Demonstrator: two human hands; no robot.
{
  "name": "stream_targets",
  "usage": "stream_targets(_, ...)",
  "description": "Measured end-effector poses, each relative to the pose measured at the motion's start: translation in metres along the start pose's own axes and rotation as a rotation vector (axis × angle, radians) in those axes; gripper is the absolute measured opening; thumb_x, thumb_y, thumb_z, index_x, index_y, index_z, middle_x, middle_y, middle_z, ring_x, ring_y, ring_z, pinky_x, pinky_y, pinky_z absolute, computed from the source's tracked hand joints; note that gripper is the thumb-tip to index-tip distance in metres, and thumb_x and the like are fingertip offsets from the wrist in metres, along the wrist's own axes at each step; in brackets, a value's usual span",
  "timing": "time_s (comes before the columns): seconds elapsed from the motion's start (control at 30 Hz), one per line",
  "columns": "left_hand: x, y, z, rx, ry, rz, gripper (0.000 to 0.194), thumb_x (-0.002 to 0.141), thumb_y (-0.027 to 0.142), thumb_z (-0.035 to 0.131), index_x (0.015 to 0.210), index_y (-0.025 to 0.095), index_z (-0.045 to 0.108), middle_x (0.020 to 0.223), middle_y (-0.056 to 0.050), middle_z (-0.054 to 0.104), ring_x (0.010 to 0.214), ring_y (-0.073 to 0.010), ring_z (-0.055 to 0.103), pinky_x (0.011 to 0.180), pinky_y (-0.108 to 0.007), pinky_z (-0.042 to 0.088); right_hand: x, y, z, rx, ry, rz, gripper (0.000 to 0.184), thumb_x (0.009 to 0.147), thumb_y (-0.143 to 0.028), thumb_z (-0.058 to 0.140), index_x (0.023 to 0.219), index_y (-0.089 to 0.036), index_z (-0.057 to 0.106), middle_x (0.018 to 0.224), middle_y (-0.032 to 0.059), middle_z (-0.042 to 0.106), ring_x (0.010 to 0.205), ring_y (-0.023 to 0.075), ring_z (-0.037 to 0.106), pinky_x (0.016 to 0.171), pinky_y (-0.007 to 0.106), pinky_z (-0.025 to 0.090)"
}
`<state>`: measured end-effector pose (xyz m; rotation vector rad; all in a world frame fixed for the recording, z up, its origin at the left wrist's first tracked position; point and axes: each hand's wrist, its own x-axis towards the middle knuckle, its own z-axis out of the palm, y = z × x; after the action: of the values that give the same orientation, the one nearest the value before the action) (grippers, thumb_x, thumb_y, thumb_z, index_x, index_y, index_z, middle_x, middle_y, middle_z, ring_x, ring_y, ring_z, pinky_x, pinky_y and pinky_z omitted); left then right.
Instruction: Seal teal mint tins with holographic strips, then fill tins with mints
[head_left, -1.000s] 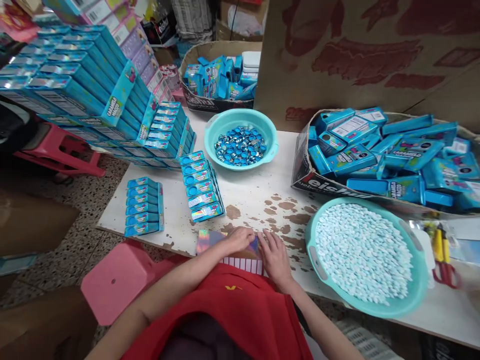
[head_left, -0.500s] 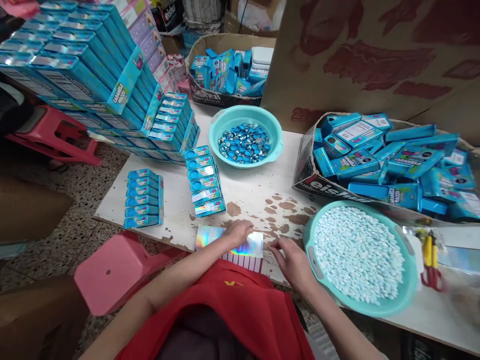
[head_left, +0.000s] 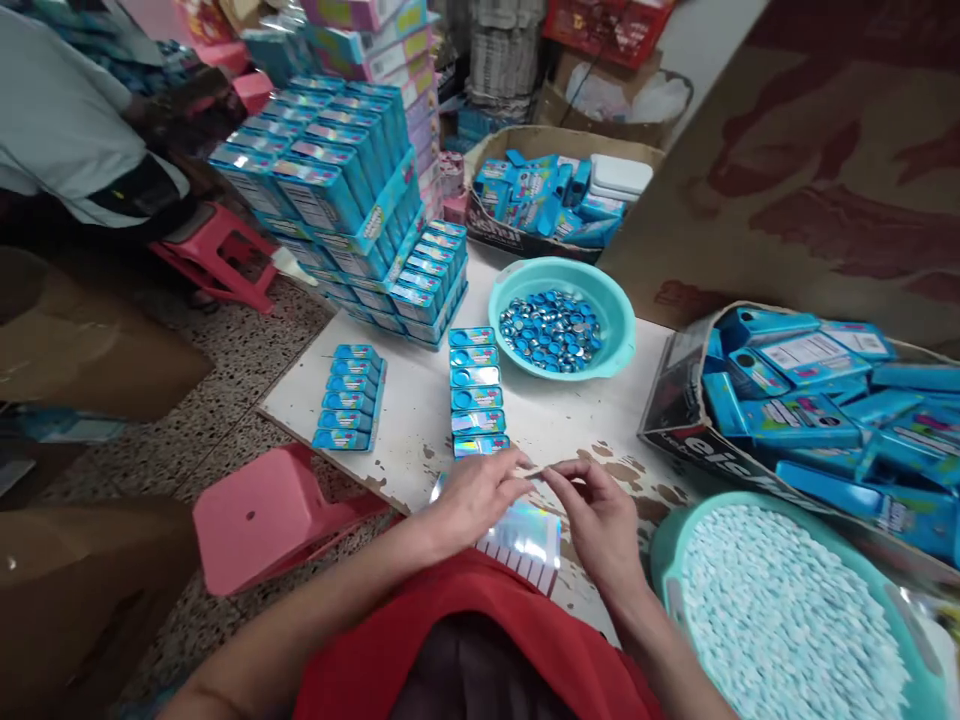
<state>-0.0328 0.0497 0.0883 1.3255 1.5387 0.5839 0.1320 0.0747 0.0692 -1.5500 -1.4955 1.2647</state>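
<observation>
Thin strip [head_left: 537,472] was pinched narrowly by both the left hand [head_left: 471,502] and right hand [head_left: 609,530], above the shiny sheet [head_left: 538,527] at six o'clock. Tin row [head_left: 477,398] stood toward eleven o'clock. Light, even fingertip tension appeared advisable, to prevent creasing.

The thin piece [head_left: 537,472] is partly covered by the left hand [head_left: 472,500] and right hand [head_left: 606,522]; the lower-right bowl [head_left: 673,597] is cropped below
</observation>
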Motion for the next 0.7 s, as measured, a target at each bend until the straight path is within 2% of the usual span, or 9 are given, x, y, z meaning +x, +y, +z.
stream_targets(0.07, -0.002, -0.005, -0.029, -0.034, 0.076, -0.057, 0.023, 0.082, 0.033, 0.05, 0.093, 0.019, 0.065, 0.065, 0.002, 0.061, 0.065, -0.0143, 0.056, 0.059, -0.023, 0.038, 0.013, -0.017, 0.023, 0.071, -0.057, -0.004, 0.027, 0.073, -0.046, 0.065, 0.071, -0.019, 0.063, 0.069, 0.0018, 0.065, 0.062, 0.0153, 0.057, 0.06, 0.027, 0.047)
stream_targets(0.17, 0.005, -0.021, -0.063, -0.046, 0.11, -0.052, 0.021, 0.082, 0.033, 0.049, 0.089, 0.019, 0.062, 0.066, 0.002, 0.059, 0.065, -0.0138, 0.055, 0.059, -0.023, 0.038, 0.036, -0.03, 0.052, 0.085, -0.095, -0.048, 0.027, 0.072, -0.046, 0.065, 0.071, -0.019, 0.064, 0.072, 0.0024, 0.064, 0.066, 0.0167, 0.057, 0.061, 0.028, 0.045)
stream_targets(0.3, 0.022, -0.042, -0.085, -0.033, 0.133, -0.025, 0.015, 0.082, 0.028, 0.043, 0.09, 0.019, 0.053, 0.063, 0.004, 0.056, 0.063, -0.013, 0.052, 0.06, -0.023, 0.038, 0.065, -0.027, 0.079, -0.108, -0.032, -0.157, 0.023, 0.072, -0.042, 0.065, 0.069, -0.019, 0.066, 0.078, 0.0035, 0.058, 0.079, 0.0204, 0.054, 0.074, 0.034, 0.043)
stream_targets(0.4, 0.033, -0.055, -0.089, -0.003, 0.178, -0.024, 0.011, 0.082, 0.025, 0.04, 0.088, 0.021, 0.048, 0.063, 0.005, 0.053, 0.063, -0.0134, 0.052, 0.062, -0.024, 0.039, 0.079, -0.021, 0.094, -0.215, 0.005, -0.194, 0.017, 0.071, -0.037, 0.066, 0.068, -0.02, 0.067, 0.083, 0.0043, 0.053, 0.09, 0.023, 0.051, 0.084, 0.037, 0.04)
stream_targets(0.5, 0.042, -0.067, -0.086, -0.001, 0.204, -0.027, 0.006, 0.081, 0.024, 0.041, 0.086, 0.021, 0.044, 0.062, 0.006, 0.051, 0.064, -0.0135, 0.051, 0.064, -0.025, 0.039, 0.085, -0.016, 0.103, -0.217, 0.01, -0.197, 0.013, 0.069, -0.032, 0.065, 0.067, -0.019, 0.064, 0.084, 0.0036, 0.049, 0.089, 0.022, 0.05, 0.085, 0.036, 0.04)
stream_targets(0.6, 0.044, -0.077, -0.079, -0.071, 0.229, -0.048, 0.009, 0.082, 0.026, 0.041, 0.089, 0.021, 0.043, 0.064, 0.005, 0.052, 0.067, -0.0144, 0.054, 0.066, -0.027, 0.042, 0.086, -0.013, 0.104, -0.158, 0.043, -0.134, 0.02, 0.065, -0.032, 0.067, 0.076, -0.019, 0.058, 0.087, 0.0023, 0.048, 0.08, 0.0189, 0.05, 0.078, 0.034, 0.043)
stream_targets(0.7, 0.041, -0.082, -0.065, -0.054, 0.323, -0.158, 0.019, 0.083, 0.029, 0.042, 0.099, 0.019, 0.047, 0.074, 0.001, 0.058, 0.077, -0.0182, 0.059, 0.076, -0.033, 0.045, 0.088, -0.01, 0.1, -0.085, 0.042, -0.02, 0.035, 0.061, -0.036, 0.068, 0.088, -0.02, 0.051, 0.091, 0.0022, 0.05, 0.073, 0.0167, 0.049, 0.068, 0.031, 0.044)
